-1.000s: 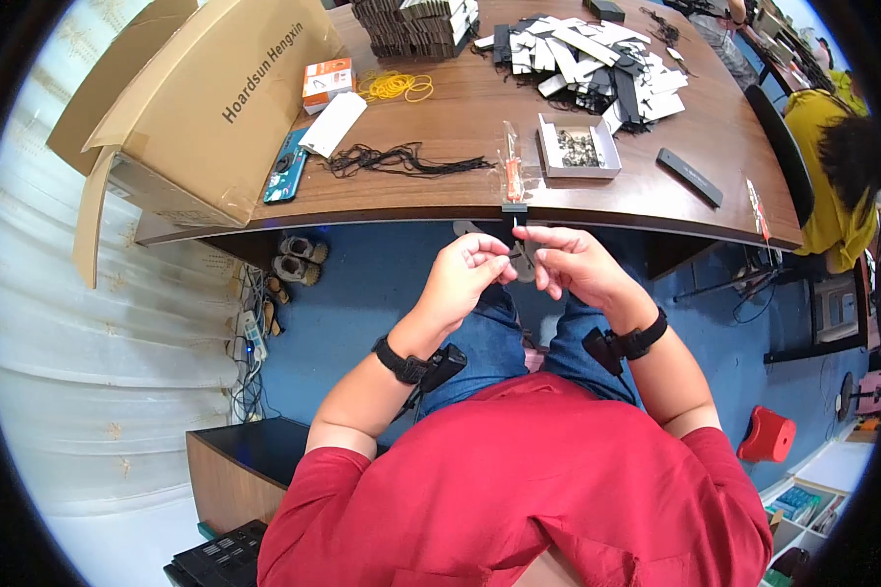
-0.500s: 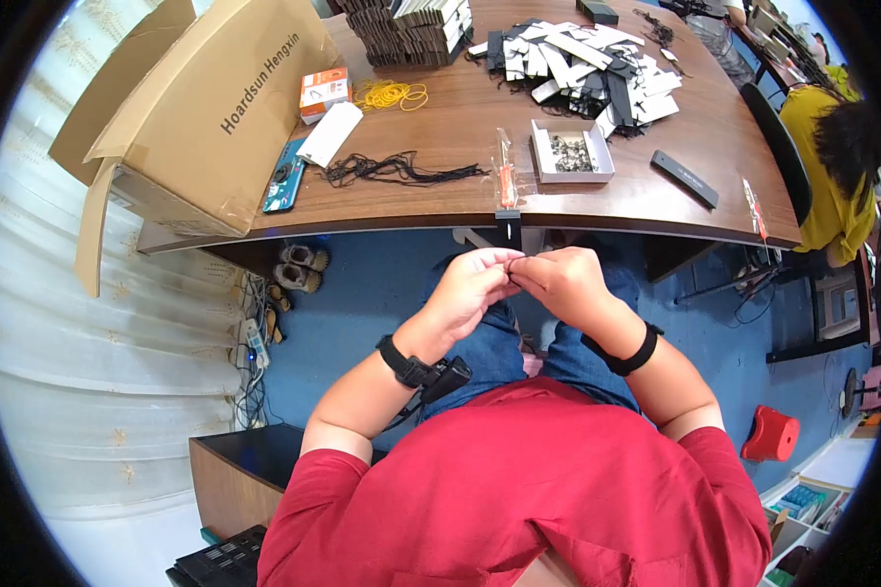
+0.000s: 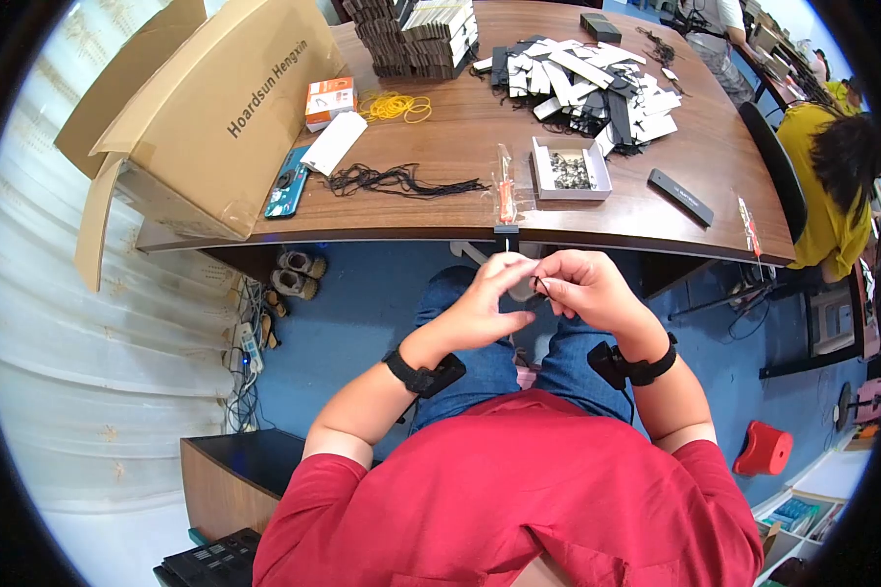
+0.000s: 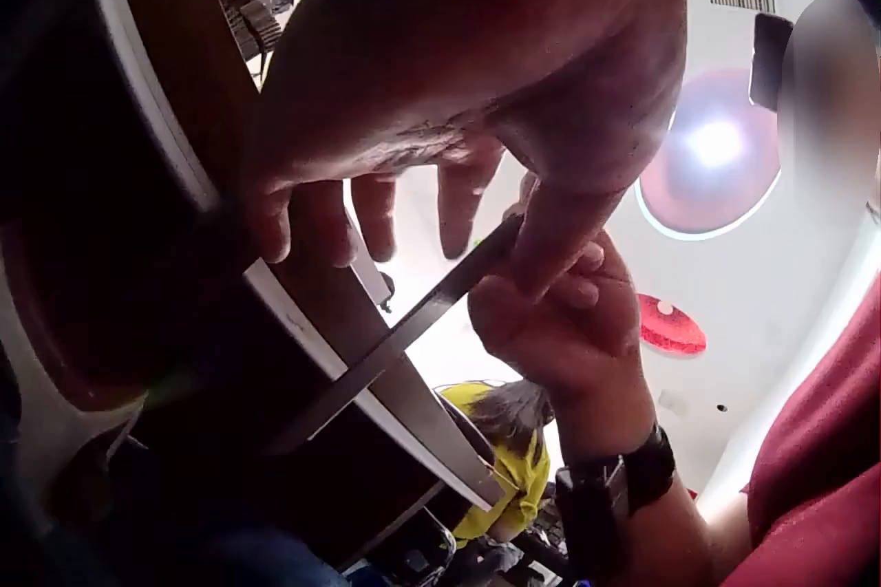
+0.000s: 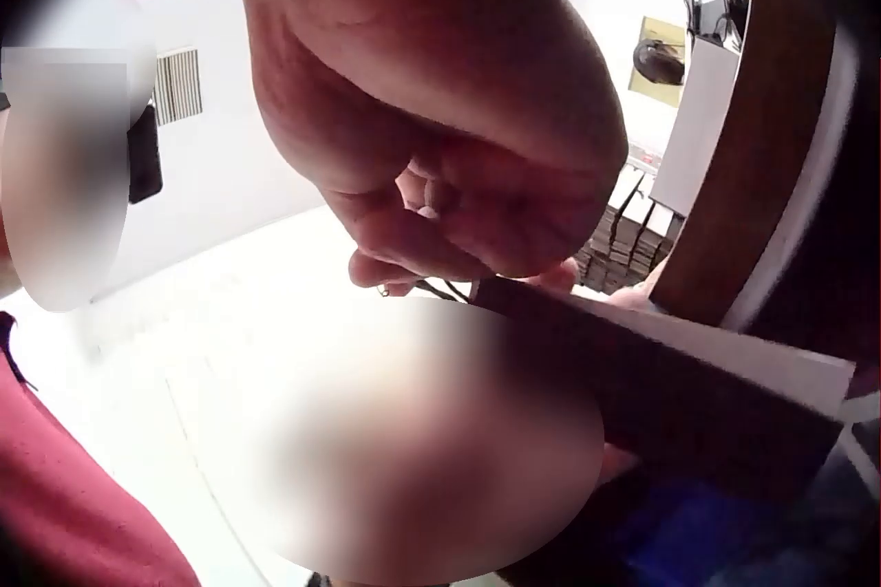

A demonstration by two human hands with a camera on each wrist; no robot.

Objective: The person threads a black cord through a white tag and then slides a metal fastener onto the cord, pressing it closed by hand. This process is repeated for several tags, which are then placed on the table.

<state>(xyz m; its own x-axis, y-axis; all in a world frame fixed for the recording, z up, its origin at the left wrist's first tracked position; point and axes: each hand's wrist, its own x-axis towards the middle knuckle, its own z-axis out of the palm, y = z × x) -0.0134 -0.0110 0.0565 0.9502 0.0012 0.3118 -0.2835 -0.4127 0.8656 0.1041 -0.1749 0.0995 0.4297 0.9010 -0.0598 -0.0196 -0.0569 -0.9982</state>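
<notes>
In the head view my right hand (image 3: 589, 286) pinches a black cord (image 3: 537, 284) between thumb and curled fingers. The cord belongs to a flat, dark tag with a pale side, seen slanting down from the fingers in the right wrist view as the tag (image 5: 675, 388) and almost edge-on in the left wrist view as the tag (image 4: 406, 328). My left hand (image 3: 482, 303) lies against the right fingertips, its fingers mostly straight and its thumb spread away from them. Both hands are over the lap, just before the table edge.
On the table (image 3: 440, 213) lie a pile of black-and-white tags (image 3: 597, 83), loose black cords (image 3: 401, 180), a white box of small metal parts (image 3: 571, 168) and a black bar (image 3: 680, 198). A cardboard box (image 3: 235, 127) stands left. A black fitting (image 3: 506, 232) sits at the edge.
The hands came together from slightly apart, then the left thumb spread away from its fingers. The right hand turned, and the black cord now shows at its fingertips.
</notes>
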